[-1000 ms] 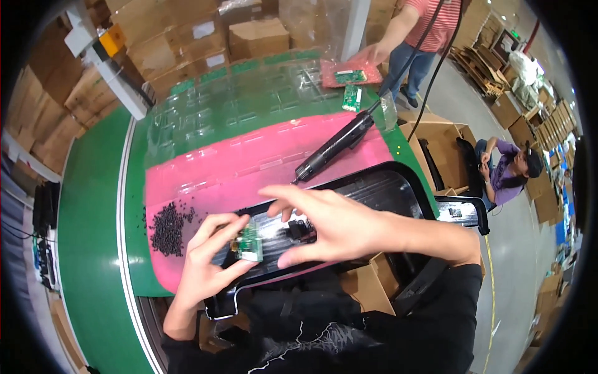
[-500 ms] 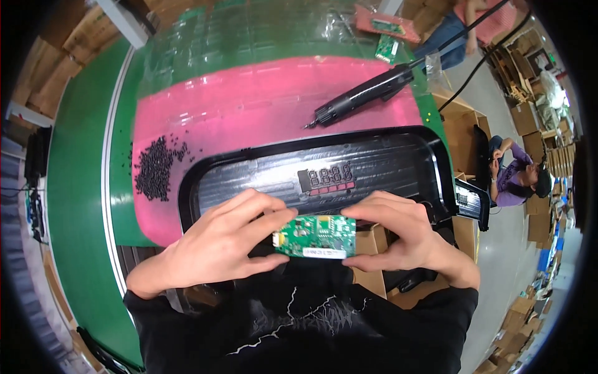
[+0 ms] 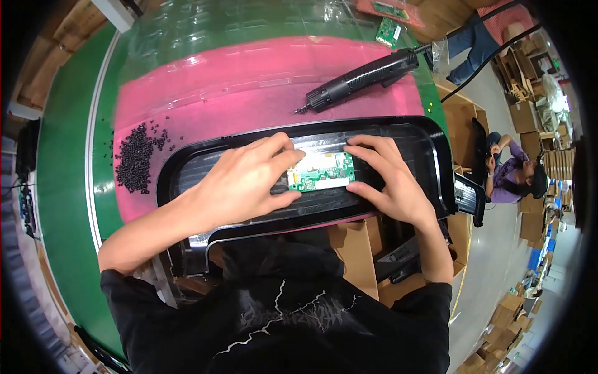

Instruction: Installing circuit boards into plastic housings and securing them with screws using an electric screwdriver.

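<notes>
A green circuit board (image 3: 324,172) with a white label strip lies level between my two hands, over the middle of a black plastic housing (image 3: 414,140). My left hand (image 3: 258,174) pinches its left end between thumb and fingers. At its right end my right hand (image 3: 389,177) grips it the same way, thumb at the near corner. The board covers the spot where the housing's display window is. Whether the board touches the housing floor, I cannot tell.
Beyond the housing, a black electric screwdriver (image 3: 361,80) lies on the pink mat (image 3: 205,78). A pile of small black screws (image 3: 135,159) is at left. Another circuit board (image 3: 388,32) lies far right. Cardboard boxes (image 3: 355,252) stand below the table edge. A person (image 3: 514,171) sits at right.
Both hands have carried the circuit board away from my body, from the housing's near edge to over its display window. The window is now hidden.
</notes>
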`<state>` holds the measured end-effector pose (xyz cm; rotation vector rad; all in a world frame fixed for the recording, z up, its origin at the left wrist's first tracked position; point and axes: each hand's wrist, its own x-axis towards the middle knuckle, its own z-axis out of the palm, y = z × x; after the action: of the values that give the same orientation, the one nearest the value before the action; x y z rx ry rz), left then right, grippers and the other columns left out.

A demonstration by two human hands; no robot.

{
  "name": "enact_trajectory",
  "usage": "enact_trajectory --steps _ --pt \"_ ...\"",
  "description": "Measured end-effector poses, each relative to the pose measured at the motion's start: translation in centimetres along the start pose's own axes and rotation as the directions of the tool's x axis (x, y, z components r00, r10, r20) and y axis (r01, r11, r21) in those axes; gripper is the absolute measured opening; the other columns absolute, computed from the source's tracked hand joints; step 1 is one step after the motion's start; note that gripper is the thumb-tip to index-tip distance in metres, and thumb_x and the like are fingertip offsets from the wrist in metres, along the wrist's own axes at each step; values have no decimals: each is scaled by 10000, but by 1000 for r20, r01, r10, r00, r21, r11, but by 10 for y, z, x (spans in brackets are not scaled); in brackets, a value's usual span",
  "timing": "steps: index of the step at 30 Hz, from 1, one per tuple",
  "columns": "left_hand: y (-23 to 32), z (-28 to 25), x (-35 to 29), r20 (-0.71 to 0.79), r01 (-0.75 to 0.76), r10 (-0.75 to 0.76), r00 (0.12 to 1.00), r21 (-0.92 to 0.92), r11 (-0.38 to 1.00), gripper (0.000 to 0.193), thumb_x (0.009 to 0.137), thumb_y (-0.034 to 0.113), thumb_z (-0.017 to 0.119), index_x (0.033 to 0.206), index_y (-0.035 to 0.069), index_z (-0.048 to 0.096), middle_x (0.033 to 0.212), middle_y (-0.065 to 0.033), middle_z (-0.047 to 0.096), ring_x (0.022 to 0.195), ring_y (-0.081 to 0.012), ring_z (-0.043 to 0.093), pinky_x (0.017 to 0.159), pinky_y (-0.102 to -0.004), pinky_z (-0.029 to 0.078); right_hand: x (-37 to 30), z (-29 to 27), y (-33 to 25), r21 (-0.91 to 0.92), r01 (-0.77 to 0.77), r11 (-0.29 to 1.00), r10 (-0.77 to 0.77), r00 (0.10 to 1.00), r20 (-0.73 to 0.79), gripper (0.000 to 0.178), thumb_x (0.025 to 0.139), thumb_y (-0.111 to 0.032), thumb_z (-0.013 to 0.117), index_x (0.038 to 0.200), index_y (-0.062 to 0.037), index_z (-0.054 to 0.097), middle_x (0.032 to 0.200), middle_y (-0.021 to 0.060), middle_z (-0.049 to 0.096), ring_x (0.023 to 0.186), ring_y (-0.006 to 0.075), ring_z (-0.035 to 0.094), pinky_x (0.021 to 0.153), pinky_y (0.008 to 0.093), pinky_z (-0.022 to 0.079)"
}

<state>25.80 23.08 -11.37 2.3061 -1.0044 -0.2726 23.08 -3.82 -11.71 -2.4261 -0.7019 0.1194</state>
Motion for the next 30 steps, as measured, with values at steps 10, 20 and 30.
enact_trajectory --steps 10,20,30 --pt "-8 13 4 -57 32 -34 998 -35 999 493 656 149 781 1085 26 571 1027 -95 537 899 -291 600 728 -371 511 1 7 7 22 -22 1000 22 1000 -16 544 717 -91 724 1225 -29 538 1253 134 480 1127 315 448 977 384 363" --pt "-8 12 3 -59 20 -23 998 -49 999 496 651 141 782 1084 29 569 1030 -99 530 912 -289 594 736 -368 507 0 7 7 6 -30 1000 30 1000 -7 572 697 -79 734 1231 -29 532 1261 135 471 1139 317 439 982 386 361" --pt "-11 0 -5 -94 -51 35 995 -169 984 630 730 260 759 1141 -9 363 966 -147 458 865 -315 517 779 -386 445 46 -44 8 737 -112 667 609 652 -452 599 804 -64 675 1307 40 367 1006 18 459 850 64 473 727 199 409"
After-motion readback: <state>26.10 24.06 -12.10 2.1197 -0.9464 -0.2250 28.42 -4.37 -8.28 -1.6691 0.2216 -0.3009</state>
